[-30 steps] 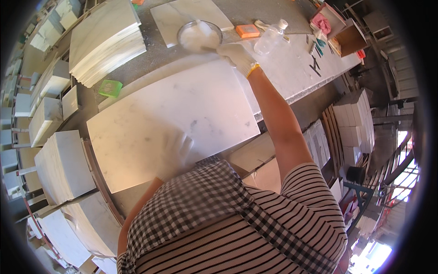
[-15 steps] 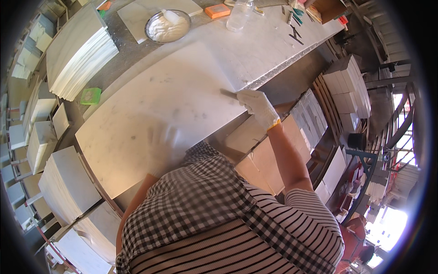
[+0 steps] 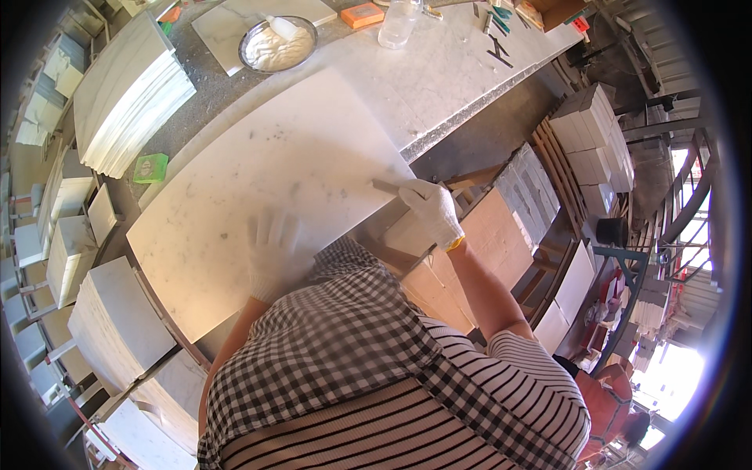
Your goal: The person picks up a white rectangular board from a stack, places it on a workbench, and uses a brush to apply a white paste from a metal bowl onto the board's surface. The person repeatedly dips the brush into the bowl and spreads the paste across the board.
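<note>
A large white marble slab (image 3: 235, 180) with grey flecks lies on the work surface before me. My right hand (image 3: 432, 211), in a white knitted glove with a yellow cuff, is closed around a narrow, flat grey tool (image 3: 385, 186). The tool's free end reaches over the slab near its right edge; my grip hides the rest, and its exact kind cannot be made out. My left hand (image 3: 272, 243), also gloved, is over the slab's near part, fingers outstretched and a little blurred. Nothing shows in it.
Beyond the slab stand a metal bowl of white paste (image 3: 278, 45), an orange block (image 3: 362, 15) and a clear plastic bottle (image 3: 399, 23). A green box (image 3: 150, 168) sits at left beside stacked white slabs (image 3: 129, 102). Cartons (image 3: 489, 251) stand at right; another person (image 3: 607, 399) is behind.
My right hand has moved the tool nearer to me along the slab's right edge. My left hand, smeared before, shows more clearly, its fingers spread. The view has shifted slightly.
</note>
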A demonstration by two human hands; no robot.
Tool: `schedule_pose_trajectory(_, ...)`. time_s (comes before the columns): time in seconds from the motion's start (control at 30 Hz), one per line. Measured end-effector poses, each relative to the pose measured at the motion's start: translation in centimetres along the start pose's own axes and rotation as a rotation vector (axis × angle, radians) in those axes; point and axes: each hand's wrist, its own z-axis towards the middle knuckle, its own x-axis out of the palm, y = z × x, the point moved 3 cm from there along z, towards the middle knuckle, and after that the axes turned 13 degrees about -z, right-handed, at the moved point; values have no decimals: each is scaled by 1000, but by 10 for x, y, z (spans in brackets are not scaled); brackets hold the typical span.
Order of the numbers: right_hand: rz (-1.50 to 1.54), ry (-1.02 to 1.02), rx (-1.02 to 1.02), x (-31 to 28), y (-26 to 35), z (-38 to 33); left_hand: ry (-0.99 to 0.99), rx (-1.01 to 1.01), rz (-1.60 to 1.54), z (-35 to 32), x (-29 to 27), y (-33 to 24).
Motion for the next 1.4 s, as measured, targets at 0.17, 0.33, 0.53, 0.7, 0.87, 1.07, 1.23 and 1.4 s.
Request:
schedule_pose_trajectory(0.17, -367, -282, -248, 3, 11, -9, -45, 63, 6, 5, -7, -6)
schedule_pose_trajectory(0.33, -339, -395, -299, 9, 8, -15, -43, 52, 13, 8, -11, -8)
schedule_pose_trajectory(0.53, -600, -324, -442, 18, 13, -17, -27, 27, 3, 8, -10, -7)
schedule_pose_trajectory(0.7, -847, -176, -439, 28, 30, -27, -21, 55, 24, 8, -11, -9)
schedule_pose_trajectory(0.87, -865, -102, -411, 21, 48, -27, -76, 101, 5, 8, -9, -7)
schedule_pose_trajectory(1.07, -999, 92, -336, 19, 47, -18, -24, 52, 9, 6, -8, -7)
schedule_pose_trajectory(1.23, 81, -11, -51, -1, 33, 2, 115, -22, -35, 5, -21, -12)
schedule_pose_trajectory(1.4, 503, 92, -190, 18, 65, 7, 68, -20, -82, 11, -24, -9)
